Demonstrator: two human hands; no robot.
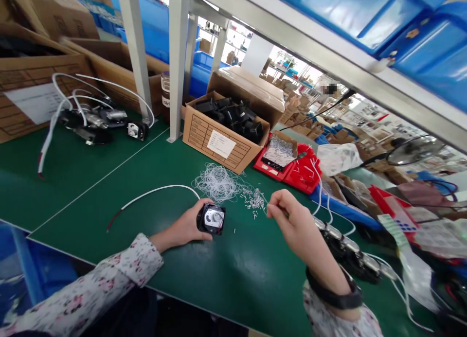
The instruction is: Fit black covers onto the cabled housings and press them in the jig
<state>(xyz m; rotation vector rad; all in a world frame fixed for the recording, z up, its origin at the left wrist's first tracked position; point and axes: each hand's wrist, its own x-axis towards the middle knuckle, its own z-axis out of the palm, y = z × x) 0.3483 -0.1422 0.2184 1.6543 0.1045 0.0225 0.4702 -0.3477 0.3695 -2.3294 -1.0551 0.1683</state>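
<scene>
My left hand (186,224) is closed around the edge of a small black square housing (212,219) with a silver metal part and a red wire inside. A white cable (160,187) runs from it to the left over the green table, ending in a dark red tip. My right hand (290,220) is raised with thumb and forefinger pinched; something thin shows at the fingertips, too fine to name. Just left of these fingers lies a pile of tiny metal pins (253,199), beside a tangle of clear thin line (219,183). One loose pin (234,231) lies near the housing.
A carton (204,137) of black parts stands behind the tangle, near a red tray (268,169). Finished-looking cabled units (350,252) line the right side; more cabled parts (93,125) lie at left. A metal post (178,64) and blue bins (365,11) frame the bench.
</scene>
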